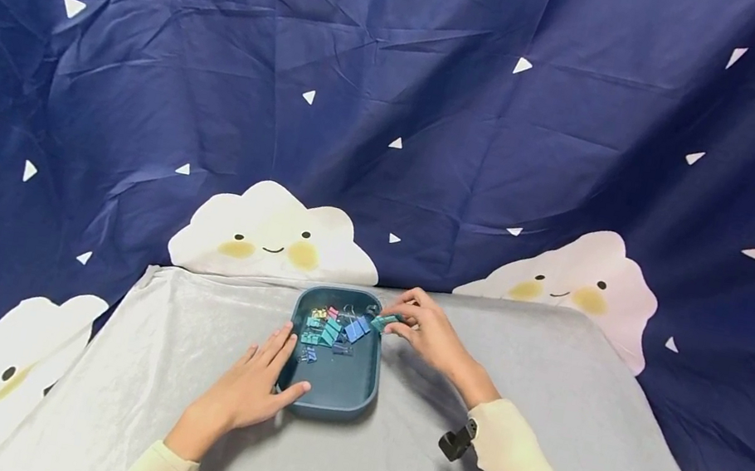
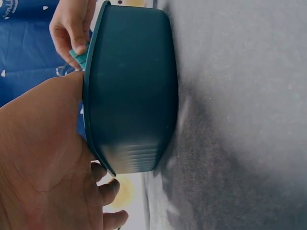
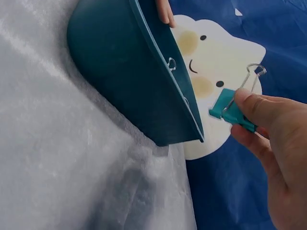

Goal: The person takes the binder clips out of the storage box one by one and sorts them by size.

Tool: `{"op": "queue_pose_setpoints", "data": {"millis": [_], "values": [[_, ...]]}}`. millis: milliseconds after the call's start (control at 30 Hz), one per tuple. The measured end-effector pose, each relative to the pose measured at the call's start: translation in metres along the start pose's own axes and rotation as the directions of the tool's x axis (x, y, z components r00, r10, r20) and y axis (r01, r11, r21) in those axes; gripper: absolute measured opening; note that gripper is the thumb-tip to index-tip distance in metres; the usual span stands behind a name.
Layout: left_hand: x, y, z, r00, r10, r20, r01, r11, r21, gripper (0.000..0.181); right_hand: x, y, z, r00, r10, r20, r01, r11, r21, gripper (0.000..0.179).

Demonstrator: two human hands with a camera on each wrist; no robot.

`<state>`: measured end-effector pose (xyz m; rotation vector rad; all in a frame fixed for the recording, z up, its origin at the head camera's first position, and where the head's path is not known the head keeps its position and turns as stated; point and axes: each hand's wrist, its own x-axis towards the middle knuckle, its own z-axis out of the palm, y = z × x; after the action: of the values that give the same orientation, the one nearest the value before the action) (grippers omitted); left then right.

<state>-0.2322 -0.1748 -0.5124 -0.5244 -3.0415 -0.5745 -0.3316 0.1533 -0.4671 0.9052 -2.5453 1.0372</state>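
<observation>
A dark teal bin (image 1: 329, 391) with rounded corners stands on the cloth. Inside lie several binder clips in blue, teal, pink and yellow, among them a blue binder clip (image 1: 357, 329) and a teal binder clip (image 1: 330, 332). My right hand (image 1: 431, 336) pinches another teal binder clip (image 3: 232, 110) between thumb and fingers, just over the bin's right rim; its wire handles show in the right wrist view. My left hand (image 1: 255, 382) rests on the bin's left rim, its fingers straight and spread, the thumb reaching over the near left part.
Grey cloth (image 1: 519, 463) covers the table around the bin. Behind it hangs a dark blue curtain (image 1: 445, 113) with white triangles and smiling clouds. Each wrist wears a black camera mount, such as the right one (image 1: 456, 441).
</observation>
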Motion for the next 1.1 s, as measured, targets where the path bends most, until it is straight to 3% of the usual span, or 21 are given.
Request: {"op": "queue_pose_setpoints", "data": {"millis": [167, 600, 1100], "values": [[0.000, 0.000, 0.000, 1.000, 0.001, -0.001, -0.001, 1.000, 0.002, 0.094, -0.004, 0.007, -0.006, 0.997, 0.071, -0.015, -0.071, 0.997, 0.029, 0.027], [0.001, 0.000, -0.001, 1.000, 0.008, -0.006, -0.008, 1.000, -0.002, 0.097, -0.009, 0.029, -0.015, 0.986, 0.095, -0.140, -0.093, 0.995, 0.022, 0.022], [0.001, 0.001, -0.001, 1.000, -0.004, 0.003, 0.004, 1.000, 0.023, 0.099, -0.010, 0.053, -0.019, 0.965, 0.218, -0.146, -0.213, 0.976, 0.044, 0.025]]}}
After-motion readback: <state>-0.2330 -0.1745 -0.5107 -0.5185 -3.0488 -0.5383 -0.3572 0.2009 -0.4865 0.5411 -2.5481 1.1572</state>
